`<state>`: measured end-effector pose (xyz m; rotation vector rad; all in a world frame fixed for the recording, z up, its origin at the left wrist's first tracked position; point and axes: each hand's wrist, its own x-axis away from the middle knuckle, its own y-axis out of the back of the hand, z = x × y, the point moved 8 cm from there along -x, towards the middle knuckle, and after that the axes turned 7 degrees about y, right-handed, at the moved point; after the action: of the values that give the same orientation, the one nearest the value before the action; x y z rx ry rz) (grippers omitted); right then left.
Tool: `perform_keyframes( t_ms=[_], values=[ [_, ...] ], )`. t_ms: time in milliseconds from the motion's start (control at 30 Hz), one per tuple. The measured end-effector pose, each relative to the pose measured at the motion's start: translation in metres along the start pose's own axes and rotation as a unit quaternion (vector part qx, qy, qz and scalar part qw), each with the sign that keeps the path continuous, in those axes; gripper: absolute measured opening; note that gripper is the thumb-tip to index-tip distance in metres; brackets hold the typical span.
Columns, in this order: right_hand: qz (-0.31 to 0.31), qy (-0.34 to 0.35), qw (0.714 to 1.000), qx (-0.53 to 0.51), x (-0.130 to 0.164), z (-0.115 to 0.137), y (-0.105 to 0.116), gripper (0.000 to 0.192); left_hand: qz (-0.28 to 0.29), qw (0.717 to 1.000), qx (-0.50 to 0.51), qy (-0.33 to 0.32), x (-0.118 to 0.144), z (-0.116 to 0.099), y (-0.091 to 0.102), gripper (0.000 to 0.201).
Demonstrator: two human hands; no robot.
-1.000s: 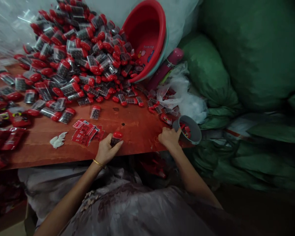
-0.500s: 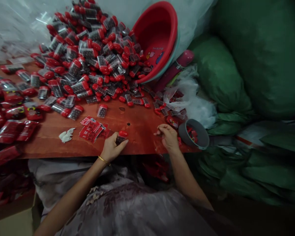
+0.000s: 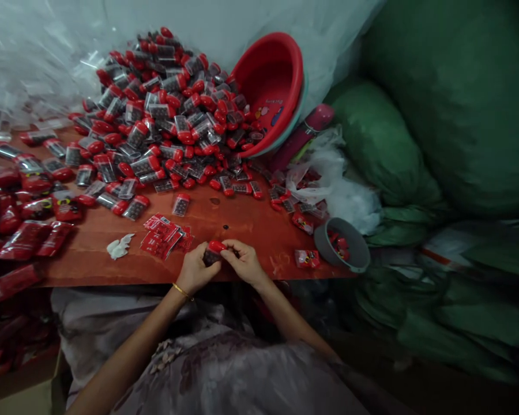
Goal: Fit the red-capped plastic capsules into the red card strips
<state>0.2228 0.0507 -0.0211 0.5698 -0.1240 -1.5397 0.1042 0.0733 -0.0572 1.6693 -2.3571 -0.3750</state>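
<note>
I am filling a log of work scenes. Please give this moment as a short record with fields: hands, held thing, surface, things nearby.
left hand: left hand grips a small red-capped case
right hand: right hand touches the same case
surface: red-brown table
pile: heap of similar cases behind
basin: red basin, tipped on its side
cup: grey cup at table edge, red pieces inside
labels: red packets beside left hand

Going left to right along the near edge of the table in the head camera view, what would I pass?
White scrap → red sachets → left hand → red-capped case → right hand → small red packet → grey cup.
</note>
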Motion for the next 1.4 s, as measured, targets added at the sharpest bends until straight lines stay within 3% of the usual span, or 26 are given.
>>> perform_keyframes(
  t_ms=[200,367,533,667,767,900,1033,1100,1167,1233,1400],
  values=[
    [0.088,0.143,0.97,0.174,-0.003,0.02,-0.001,0.033,0.008,1.0,0.002,0.015,0.001,-0.002,0.0,0.008],
    [0.138,0.172,0.947,0.236,-0.005,0.023,-0.009,0.035,0.032,0.999,0.014,0.018,0.001,-0.001,-0.001,0.008],
    [0.117,0.187,0.949,0.224,-0.015,0.029,-0.002,0.036,0.07,0.997,-0.011,-0.025,0.003,-0.007,-0.005,0.008],
    [0.103,0.144,0.967,0.181,-0.032,0.031,-0.002,0.032,0.097,0.989,-0.057,-0.1,0.008,-0.018,-0.013,0.011],
    [0.114,0.108,0.982,0.101,-0.039,0.031,-0.013,0.03,0.067,0.995,-0.049,-0.062,0.005,-0.009,-0.009,0.011],
    [0.063,-0.02,0.995,-0.078,-0.036,0.01,-0.016,0.03,0.063,0.997,-0.037,-0.029,0.004,-0.002,-0.009,0.012],
    [-0.021,-0.175,0.938,-0.298,-0.021,-0.021,-0.011,0.011,0.071,0.997,0.018,0.007,0.003,0.0,-0.01,0.008],
    [-0.092,-0.206,0.913,-0.34,-0.014,-0.027,-0.002,0.012,0.069,0.997,0.038,0.014,0.002,0.001,-0.01,0.01],
    [-0.145,-0.185,0.917,-0.323,-0.011,-0.023,0.008,0.014,0.064,0.997,0.046,0.012,0.002,0.0,-0.009,0.009],
    [-0.163,-0.129,0.94,-0.27,-0.01,-0.008,0.012,0.017,0.064,0.997,0.044,0.008,0.002,0.0,-0.009,0.008],
    [-0.093,0.001,0.988,-0.12,-0.004,0.03,-0.008,0.029,0.052,0.998,0.036,0.011,0.002,-0.001,-0.006,0.012]
  ],
)
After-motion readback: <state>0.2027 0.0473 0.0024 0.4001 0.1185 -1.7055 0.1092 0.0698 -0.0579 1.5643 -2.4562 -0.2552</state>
